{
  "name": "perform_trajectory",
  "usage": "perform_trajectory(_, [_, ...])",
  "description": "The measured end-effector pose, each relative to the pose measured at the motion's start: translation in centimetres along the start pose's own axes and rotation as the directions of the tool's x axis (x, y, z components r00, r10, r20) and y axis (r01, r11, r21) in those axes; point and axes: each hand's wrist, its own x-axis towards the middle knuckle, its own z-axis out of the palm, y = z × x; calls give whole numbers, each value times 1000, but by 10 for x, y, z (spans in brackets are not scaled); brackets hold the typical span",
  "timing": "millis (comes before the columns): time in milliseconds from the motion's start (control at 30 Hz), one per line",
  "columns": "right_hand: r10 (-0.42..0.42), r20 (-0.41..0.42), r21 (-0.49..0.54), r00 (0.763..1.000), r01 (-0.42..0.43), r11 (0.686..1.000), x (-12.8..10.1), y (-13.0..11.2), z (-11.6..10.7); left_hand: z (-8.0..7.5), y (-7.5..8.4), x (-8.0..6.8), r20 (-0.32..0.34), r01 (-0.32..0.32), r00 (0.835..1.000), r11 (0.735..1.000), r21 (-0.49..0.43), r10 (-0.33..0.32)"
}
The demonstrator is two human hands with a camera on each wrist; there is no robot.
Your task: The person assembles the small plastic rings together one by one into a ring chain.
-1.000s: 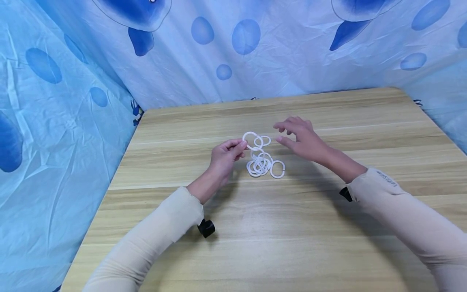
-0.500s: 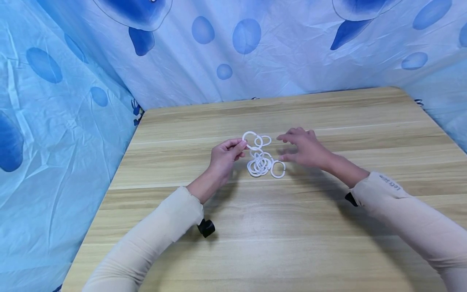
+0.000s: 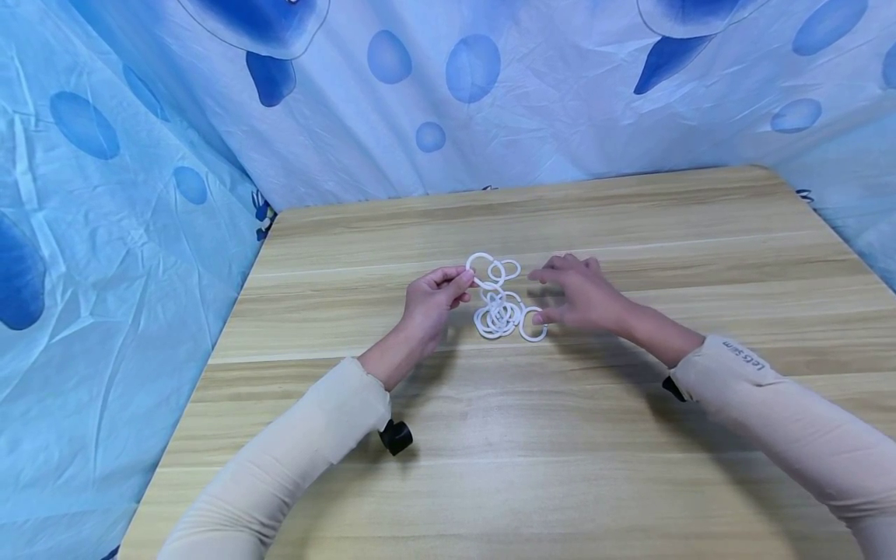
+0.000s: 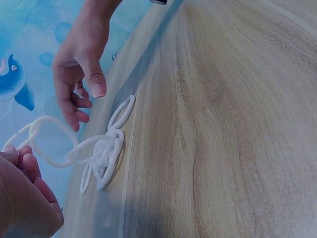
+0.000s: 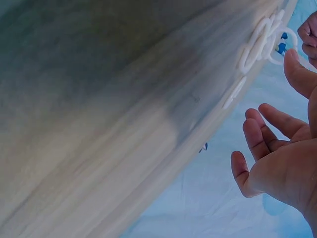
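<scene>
My left hand [image 3: 430, 302] pinches a white plastic ring [image 3: 480, 254] between thumb and fingers, raised over the table. Another white ring [image 3: 519, 270] is hooked through it, and in the left wrist view the linked rings [image 4: 47, 118] run from the fingers down to the heap. That heap of overlapping white rings [image 3: 492, 335] lies just in front of the hand. At its right side is a single ring [image 3: 533, 340] with a small gap in it. My right hand [image 3: 581, 294] hovers beside this ring, fingers spread and holding nothing; its thumb overlaps the ring in the head view.
The rings lie on a wood-grain table [image 3: 504, 435]. Blue curtains [image 3: 546, 93] with bubble and whale prints hang behind it and along its sides. A black wrist camera [image 3: 397, 438] sits under the left sleeve.
My right hand has come lower and towards the front, so its thumb now overlaps the single ring. The left hand and the ring it pinches have stayed in place.
</scene>
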Motion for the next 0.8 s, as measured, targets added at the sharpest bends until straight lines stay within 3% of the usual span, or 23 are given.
perform_trajectory(200, [-5,29,-13,1000,5,1000,0,-1,4,0,0,0,5,-5,1000,1000,4,5])
perform_trajectory(800, [-100,19,-193,995,102,976,-4,-5,21,-1,-2,-1,24,16,1000,1000,1,-16])
